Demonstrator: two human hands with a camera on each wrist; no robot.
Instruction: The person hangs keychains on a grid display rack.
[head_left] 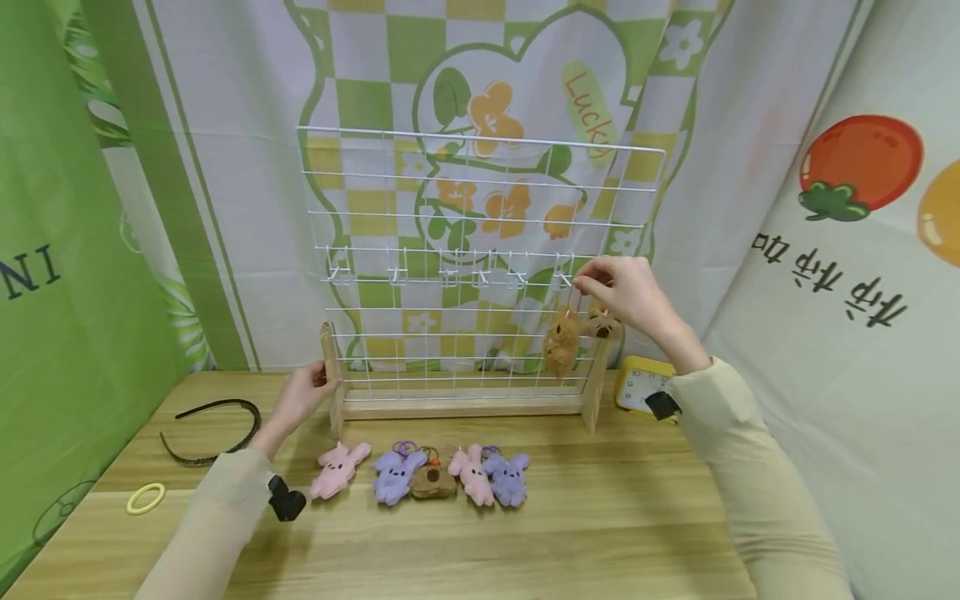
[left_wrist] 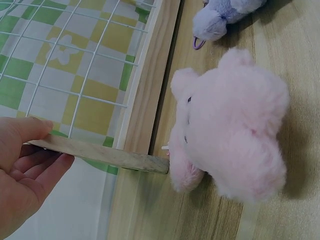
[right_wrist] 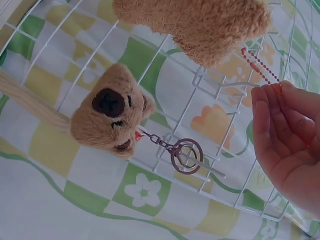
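My right hand (head_left: 622,287) pinches the red bead chain (right_wrist: 255,67) of a brown plush keychain (head_left: 561,343), which hangs in front of the white wire grid (head_left: 480,138). In the right wrist view, the fingertips and chain are right by the tip of a white hook (right_wrist: 245,84). Beside it, a brown bear-head keychain (right_wrist: 107,110) dangles by its metal ring (right_wrist: 187,172) from another hook. My left hand (head_left: 303,396) grips the stand's left wooden upright (left_wrist: 110,156), thumb on one side and fingers on the other. Close to that upright lies a pink plush (left_wrist: 240,125).
Purple plushes (head_left: 395,477), a brown plush (head_left: 432,481) and another pink plush (head_left: 472,477) lie in front of the wooden base (head_left: 465,410). A black headband (head_left: 225,458) and yellow ring (head_left: 146,498) are at left, a yellow clock (head_left: 637,383) at right. Several hooks (head_left: 397,275) line the grid.
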